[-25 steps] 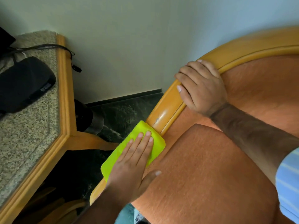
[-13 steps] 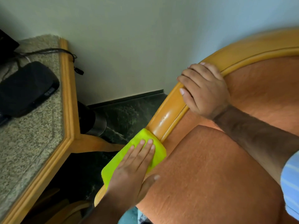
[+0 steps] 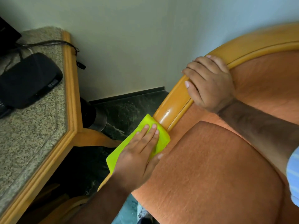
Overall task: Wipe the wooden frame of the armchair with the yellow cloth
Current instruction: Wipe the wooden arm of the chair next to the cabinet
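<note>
At the far left of the frame is a table [image 3: 32, 135] with a speckled stone top and a wooden edge. A black box [image 3: 27, 80] lies on it in the upper left, and a thin black cable [image 3: 48, 43] runs over the table edge near it. Under the table, just right of its corner, a dark round thing [image 3: 92, 117] stands on the dark green floor [image 3: 129, 109].

Next, low in the middle of the frame, comes the left hand [image 3: 137, 157]. Its arm comes up from the bottom edge. The hand lies flat, palm down, with the fingers [image 3: 151, 135] straight and close together, pointing up and to the right. The thumb sticks out to the right and touches the orange seat cushion [image 3: 210, 167]. The hand is not closed around anything; it presses the yellow cloth [image 3: 124, 147] down on the wooden frame [image 3: 171, 109] of the armchair. The cloth covers the lower part of the armrest, and its left side hangs over the outer edge.

Above the cloth the bare wood is shiny and curves up to the upper right of the frame. There the right hand [image 3: 210, 84] is curled over the wood, with its fingers wrapped over the outer side and its thumb on the inner side. Its arm stretches down to the right edge, where a light blue striped sleeve [image 3: 293, 175] shows.
</note>
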Tool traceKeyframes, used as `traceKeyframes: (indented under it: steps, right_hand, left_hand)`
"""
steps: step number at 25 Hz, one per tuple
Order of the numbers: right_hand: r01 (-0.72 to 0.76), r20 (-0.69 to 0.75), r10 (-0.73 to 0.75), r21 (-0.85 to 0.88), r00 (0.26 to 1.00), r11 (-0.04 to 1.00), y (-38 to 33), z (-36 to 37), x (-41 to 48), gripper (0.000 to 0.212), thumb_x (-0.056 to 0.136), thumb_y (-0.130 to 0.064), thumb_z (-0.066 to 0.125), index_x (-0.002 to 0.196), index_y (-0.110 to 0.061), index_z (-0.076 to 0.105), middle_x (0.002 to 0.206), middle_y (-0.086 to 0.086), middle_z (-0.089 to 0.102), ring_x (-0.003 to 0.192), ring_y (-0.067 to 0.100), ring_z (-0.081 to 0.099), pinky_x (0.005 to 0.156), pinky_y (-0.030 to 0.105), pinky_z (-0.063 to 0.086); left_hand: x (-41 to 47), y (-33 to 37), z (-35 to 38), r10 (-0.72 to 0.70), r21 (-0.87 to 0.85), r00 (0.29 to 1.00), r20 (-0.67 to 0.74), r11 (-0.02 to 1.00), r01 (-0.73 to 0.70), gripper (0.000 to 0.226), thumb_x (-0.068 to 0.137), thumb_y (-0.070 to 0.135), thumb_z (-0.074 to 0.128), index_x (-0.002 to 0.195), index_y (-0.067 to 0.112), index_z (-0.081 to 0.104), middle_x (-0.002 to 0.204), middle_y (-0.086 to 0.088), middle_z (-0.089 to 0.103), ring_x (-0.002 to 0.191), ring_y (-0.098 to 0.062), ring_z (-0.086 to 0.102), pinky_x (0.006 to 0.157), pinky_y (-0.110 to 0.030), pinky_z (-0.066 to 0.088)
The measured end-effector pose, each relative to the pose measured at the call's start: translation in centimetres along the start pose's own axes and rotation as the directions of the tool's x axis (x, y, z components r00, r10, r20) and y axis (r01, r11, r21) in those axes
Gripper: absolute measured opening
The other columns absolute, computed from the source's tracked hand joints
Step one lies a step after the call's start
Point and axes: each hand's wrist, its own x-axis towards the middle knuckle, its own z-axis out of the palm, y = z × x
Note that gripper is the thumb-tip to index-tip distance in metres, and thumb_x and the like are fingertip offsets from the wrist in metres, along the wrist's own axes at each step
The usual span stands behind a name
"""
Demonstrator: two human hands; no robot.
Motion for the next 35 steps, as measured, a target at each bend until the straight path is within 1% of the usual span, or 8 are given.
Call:
traceKeyframes:
  steps: [6,8,12,14,18,23,28,35]
  right_hand:
    - [0.027,0.022,-0.028,0.010,0.999,1.000,0.1,0.2,0.0,0.040,0.110,-0.037,0.035,0.127,-0.015,0.064,0.130,0.005,0.069,0.128,0.032,0.061,0.119,0.049,0.035]
    - [0.027,0.010,-0.027,0.012,1.000,1.000,0.4,-0.1,0.0,0.040,0.110,-0.035,0.035,0.126,-0.014,0.065,0.129,0.005,0.069,0.127,0.032,0.061,0.119,0.049,0.037]
    - [0.003,-0.025,-0.002,0.012,1.000,1.000,0.1,0.0,0.1,0.037,0.108,-0.033,0.040,0.123,-0.013,0.067,0.126,0.006,0.071,0.125,0.031,0.063,0.119,0.049,0.039]
    - [0.002,-0.044,-0.002,0.003,0.999,1.000,0.0,0.3,-0.1,0.036,0.108,-0.033,0.041,0.121,-0.012,0.068,0.124,0.006,0.072,0.124,0.031,0.064,0.119,0.048,0.039]
    - [-0.005,-0.056,0.005,0.002,0.998,1.000,0.2,0.2,0.0,0.036,0.108,-0.033,0.041,0.120,-0.012,0.069,0.124,0.006,0.072,0.124,0.031,0.064,0.119,0.048,0.040]
    - [0.006,-0.056,-0.006,-0.003,0.998,1.000,0.1,0.2,0.0,0.035,0.108,-0.033,0.043,0.120,-0.012,0.068,0.123,0.006,0.072,0.123,0.031,0.065,0.118,0.049,0.041]
    - [-0.005,-0.054,0.006,0.009,0.999,1.000,0.0,0.3,0.0,0.036,0.108,-0.033,0.041,0.121,-0.013,0.068,0.123,0.006,0.072,0.124,0.030,0.064,0.120,0.048,0.039]
    - [0.004,-0.075,-0.003,0.005,0.997,1.000,0.0,0.5,0.0,0.035,0.107,-0.033,0.044,0.121,-0.012,0.068,0.123,0.006,0.072,0.123,0.031,0.064,0.118,0.048,0.040]
  left_hand:
    - [11.0,3.0,-0.4,0.065,-0.027,0.989,-0.133,0.997,-0.069,0.059,0.105,0.044,0.043,0.151,0.006,0.047,0.164,-0.008,0.039,0.156,-0.025,0.029,0.125,-0.046,0.031]
    - [8.1,2.6,0.3,0.045,-0.003,0.996,-0.081,0.999,-0.045,0.060,0.107,0.045,0.039,0.154,0.009,0.043,0.166,-0.005,0.035,0.158,-0.023,0.024,0.127,-0.047,0.028]
    - [-0.9,0.9,1.6,0.062,0.143,0.997,0.037,0.987,-0.066,0.061,0.108,0.050,0.033,0.153,0.011,0.045,0.165,-0.002,0.037,0.157,-0.022,0.025,0.121,-0.054,0.038]
    - [-1.1,0.5,2.1,0.057,0.155,0.998,0.029,0.986,-0.061,0.060,0.108,0.050,0.034,0.153,0.011,0.045,0.165,-0.002,0.036,0.158,-0.022,0.025,0.121,-0.055,0.037]
    - [4.1,1.8,1.6,0.091,0.041,0.994,-0.064,0.995,-0.089,0.057,0.108,0.044,0.039,0.153,0.010,0.044,0.166,-0.003,0.036,0.158,-0.022,0.022,0.128,-0.049,0.026]
    - [6.6,2.7,1.6,-0.018,-0.084,0.998,-0.055,0.996,0.013,0.066,0.106,0.042,0.047,0.160,0.011,0.027,0.171,-0.001,0.018,0.161,-0.019,0.007,0.132,-0.043,0.014]
    - [-1.2,1.0,1.7,-0.082,-0.006,0.995,0.054,0.997,0.082,0.067,0.106,0.052,0.036,0.160,0.013,0.028,0.171,0.001,0.019,0.161,-0.017,0.011,0.127,-0.052,0.028]
    - [8.7,3.4,0.4,-0.038,-0.112,0.996,-0.084,0.993,0.029,0.066,0.104,0.045,0.045,0.158,0.007,0.034,0.169,-0.006,0.026,0.160,-0.022,0.014,0.130,-0.045,0.023]
